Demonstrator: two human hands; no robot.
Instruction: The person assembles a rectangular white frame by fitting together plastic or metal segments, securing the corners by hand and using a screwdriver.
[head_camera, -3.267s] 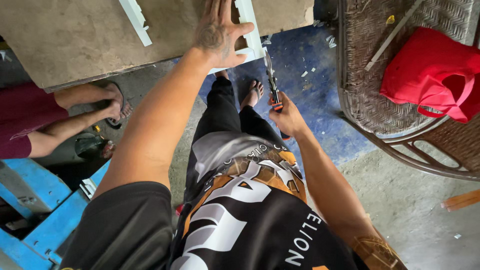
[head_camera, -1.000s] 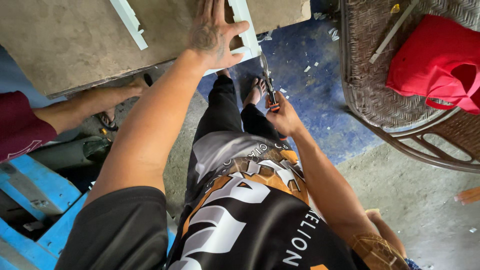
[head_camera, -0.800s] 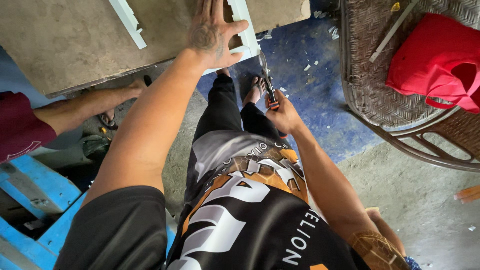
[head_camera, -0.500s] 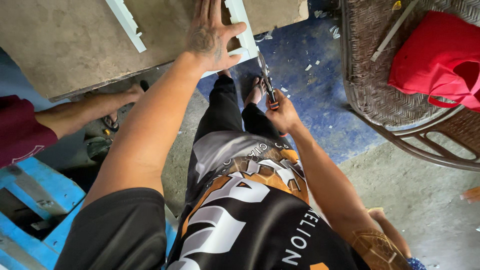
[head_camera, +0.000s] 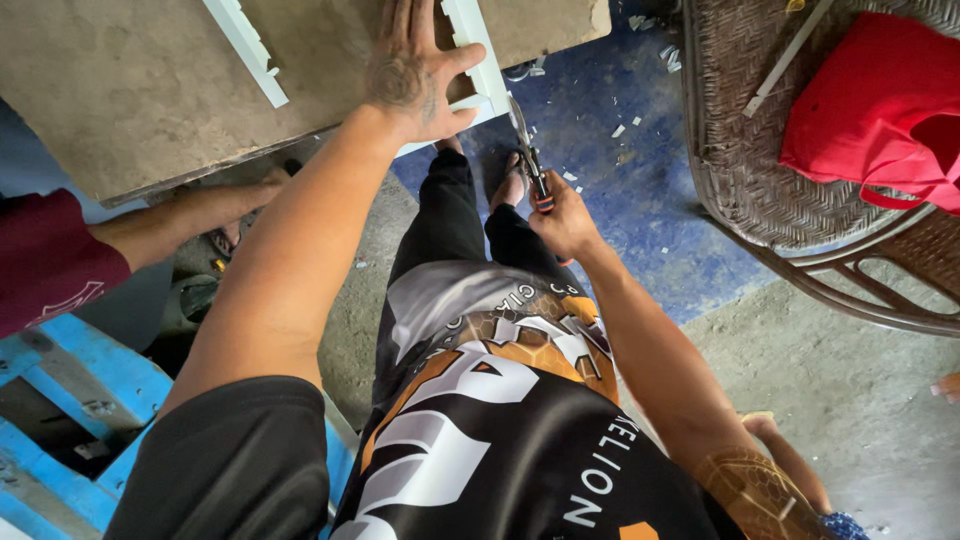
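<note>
My left hand (head_camera: 415, 72) lies flat, fingers spread, on a white notched strip (head_camera: 480, 55) at the near edge of a brown board table (head_camera: 130, 90), pressing it down. My right hand (head_camera: 565, 222) grips metal snips with orange handles (head_camera: 528, 160). The blades point up at the strip's lower end just below the table edge. Whether the blades touch the strip is unclear.
A second white notched strip (head_camera: 245, 50) lies on the table to the left. Another person's arm (head_camera: 190, 215) in a maroon sleeve reaches under the table. A wicker chair (head_camera: 760, 180) with a red bag (head_camera: 870, 110) stands right. Blue wooden frame (head_camera: 60, 400) at lower left; white scraps on the blue floor (head_camera: 640, 170).
The other person's arm has shifted left under the table over the last seconds. My hands hold almost the same pose; the snips sit slightly closer to the strip.
</note>
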